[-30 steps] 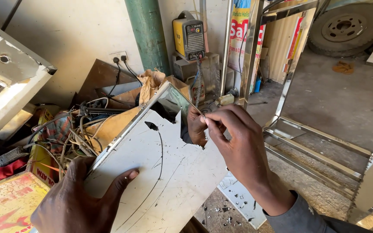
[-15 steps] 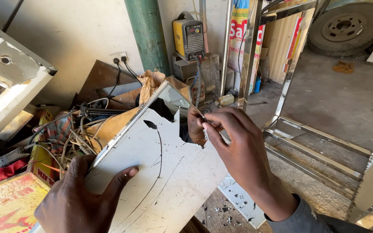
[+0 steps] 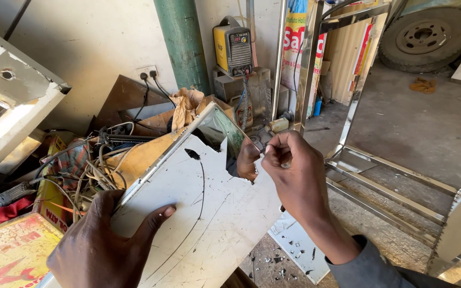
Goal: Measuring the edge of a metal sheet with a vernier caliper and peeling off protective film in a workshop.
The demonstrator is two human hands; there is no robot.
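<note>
A shiny metal sheet (image 3: 209,213) covered in white protective film leans tilted in front of me. My left hand (image 3: 102,245) lies flat on its lower left part, fingers spread, holding it down. At the top, the film is torn away and bare mirror-like metal (image 3: 225,136) shows. My right hand (image 3: 294,176) is at that torn edge, thumb and fingers pinched on a thin strip of film (image 3: 261,152). A black curved line runs across the film.
A tangle of cables (image 3: 92,160) and cardboard lies behind the sheet. A yellow welding machine (image 3: 233,48) stands by a green pillar (image 3: 180,48). A polished steel frame (image 3: 380,165) is at the right, a tyre (image 3: 428,34) beyond it. Film scraps litter the floor.
The tear in the white film has grown downward, baring more shiny metal near the top edge. My right hand stays pinched at the tear; my left hand has not moved.
</note>
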